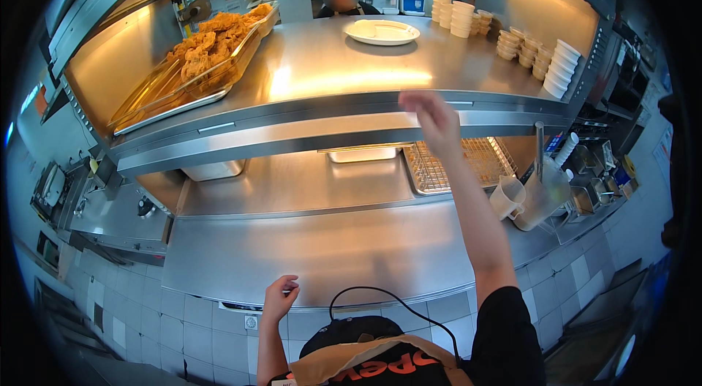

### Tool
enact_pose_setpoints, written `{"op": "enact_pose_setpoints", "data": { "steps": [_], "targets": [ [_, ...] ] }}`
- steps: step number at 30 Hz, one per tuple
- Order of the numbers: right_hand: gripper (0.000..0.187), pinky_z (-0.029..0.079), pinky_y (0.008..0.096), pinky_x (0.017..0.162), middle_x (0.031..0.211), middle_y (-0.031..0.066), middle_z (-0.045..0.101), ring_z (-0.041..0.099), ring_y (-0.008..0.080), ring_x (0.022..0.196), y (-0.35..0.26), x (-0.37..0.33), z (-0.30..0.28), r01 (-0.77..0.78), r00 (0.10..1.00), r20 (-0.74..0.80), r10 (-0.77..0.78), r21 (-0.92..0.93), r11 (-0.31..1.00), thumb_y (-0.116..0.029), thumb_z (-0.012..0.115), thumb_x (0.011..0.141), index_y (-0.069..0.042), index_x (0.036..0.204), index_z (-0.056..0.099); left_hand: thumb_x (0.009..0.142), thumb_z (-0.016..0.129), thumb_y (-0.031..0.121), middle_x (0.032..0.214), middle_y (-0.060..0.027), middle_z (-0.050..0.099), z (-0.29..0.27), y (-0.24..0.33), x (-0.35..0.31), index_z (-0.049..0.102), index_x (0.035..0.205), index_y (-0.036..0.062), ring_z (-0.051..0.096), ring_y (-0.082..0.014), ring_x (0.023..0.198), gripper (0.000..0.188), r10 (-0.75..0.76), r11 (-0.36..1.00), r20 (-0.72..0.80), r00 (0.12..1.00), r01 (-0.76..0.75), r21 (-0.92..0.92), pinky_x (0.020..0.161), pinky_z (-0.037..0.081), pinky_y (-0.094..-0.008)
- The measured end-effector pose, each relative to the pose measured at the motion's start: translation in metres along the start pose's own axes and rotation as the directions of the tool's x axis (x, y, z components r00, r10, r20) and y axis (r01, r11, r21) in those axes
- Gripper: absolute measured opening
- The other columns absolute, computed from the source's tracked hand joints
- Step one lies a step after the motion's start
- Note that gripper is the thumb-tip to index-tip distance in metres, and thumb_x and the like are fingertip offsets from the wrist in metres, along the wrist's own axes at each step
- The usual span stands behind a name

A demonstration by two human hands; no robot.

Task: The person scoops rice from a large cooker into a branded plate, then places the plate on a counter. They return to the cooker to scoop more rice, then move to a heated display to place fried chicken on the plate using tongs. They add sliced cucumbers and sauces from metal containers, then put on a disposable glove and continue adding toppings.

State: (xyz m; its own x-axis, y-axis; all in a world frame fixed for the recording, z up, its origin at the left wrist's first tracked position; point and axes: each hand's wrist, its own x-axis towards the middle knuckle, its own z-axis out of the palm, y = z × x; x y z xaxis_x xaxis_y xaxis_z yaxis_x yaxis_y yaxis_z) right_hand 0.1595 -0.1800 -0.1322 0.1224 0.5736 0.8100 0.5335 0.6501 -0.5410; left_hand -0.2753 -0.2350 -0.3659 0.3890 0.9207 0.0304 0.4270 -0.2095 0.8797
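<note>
The right hand [433,114] is stretched forward and overlaps the front edge of the raised stainless-steel shelf [329,68]; whether it touches the metal cannot be told. Its fingers look bunched and nothing shows in them, but blur hides how wide they stand. The left hand [281,298] is narrow, its fingers loosely curled with nothing visible between them, by the near edge of the brushed-steel counter [307,251].

Farther along the right hand's line, the oval white plate [401,36] lies on the far middle of the shelf, well apart from both hands, with a small pale item at its left side.

A reach at this height seems best made with the forearm lifted clear of the shelf's edge, the elbow well away from the translucent plastic jug [504,199] at near right, and any grip on the plate kept to its rim and level.
</note>
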Motion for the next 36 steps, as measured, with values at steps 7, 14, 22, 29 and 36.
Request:
{"op": "enact_pose_setpoints", "data": {
  "steps": [7,14,22,29,36],
  "targets": [
    [0.024,0.05,0.0237,0.063,0.083,0.0093,0.063,0.064,0.0147,0.071,-0.009,-0.225,0.023,-0.38,0.904,0.235,0.356,0.064,0.923,0.009,0.046,0.079,-0.001,0.093,0.063,0.078,0.065,0.002,0.082,-0.0065,0.064,0.029,-0.013,0.017,0.061,0.104,0.0022,0.062,-0.0126,0.078,0.026,-0.053,0.989,0.101,0.993,0.066,-0.13,0.071,0.051,-0.0262],
    [0.025,0.051,0.0241,0.065,0.082,0.0066,0.062,0.064,0.0128,0.07,0.001,-0.316,0.032,-0.702,0.707,0.071,0.704,0.196,0.685,0.009,0.042,0.082,0.001,0.093,0.063,0.077,0.065,0.002,0.081,-0.0054,0.064,0.03,-0.021,0.025,0.062,0.102,0.0029,0.062,-0.0117,0.075,0.025,-0.029,0.994,0.121,0.992,0.041,-0.099,0.07,0.05,-0.025],
    [0.024,0.051,0.0242,0.064,0.084,0.0075,0.064,0.064,0.013,0.071,0.004,-0.369,0.029,-0.76,0.65,0.058,0.758,0.076,0.646,0.007,0.042,0.082,0.001,0.093,0.063,0.078,0.061,-0.001,0.079,-0.0037,0.062,0.034,-0.037,0.032,0.061,0.103,0.0031,0.06,-0.0098,0.074,0.026,-0.041,0.984,0.128,0.991,0.062,-0.165,0.07,0.049,-0.0231],
    [0.022,0.051,0.0252,0.066,0.082,0.0084,0.065,0.064,0.0141,0.07,0.009,-0.387,0.034,-0.767,0.641,0.079,0.764,0.032,0.641,0.007,0.043,0.081,0.001,0.091,0.063,0.08,0.056,-0.006,0.083,-0.0015,0.058,0.032,-0.023,0.039,0.058,0.108,0.0017,0.057,-0.0083,0.078,0.029,-0.009,0.932,0.135,0.991,0.057,-0.359,0.073,0.046,-0.0209],
    [0.023,0.051,0.0243,0.063,0.084,0.0071,0.065,0.064,0.0138,0.068,0.023,-0.418,0.053,-0.892,0.425,0.114,0.898,0.222,0.394,0.006,0.042,0.082,0.0,0.092,0.062,0.08,0.058,-0.007,0.081,0.0015,0.053,0.027,0.025,0.069,0.055,0.111,0.0022,0.052,-0.006,0.075,0.033,0.085,0.874,0.109,0.99,-0.021,-0.485,0.069,0.043,-0.0202]
  ]
}}
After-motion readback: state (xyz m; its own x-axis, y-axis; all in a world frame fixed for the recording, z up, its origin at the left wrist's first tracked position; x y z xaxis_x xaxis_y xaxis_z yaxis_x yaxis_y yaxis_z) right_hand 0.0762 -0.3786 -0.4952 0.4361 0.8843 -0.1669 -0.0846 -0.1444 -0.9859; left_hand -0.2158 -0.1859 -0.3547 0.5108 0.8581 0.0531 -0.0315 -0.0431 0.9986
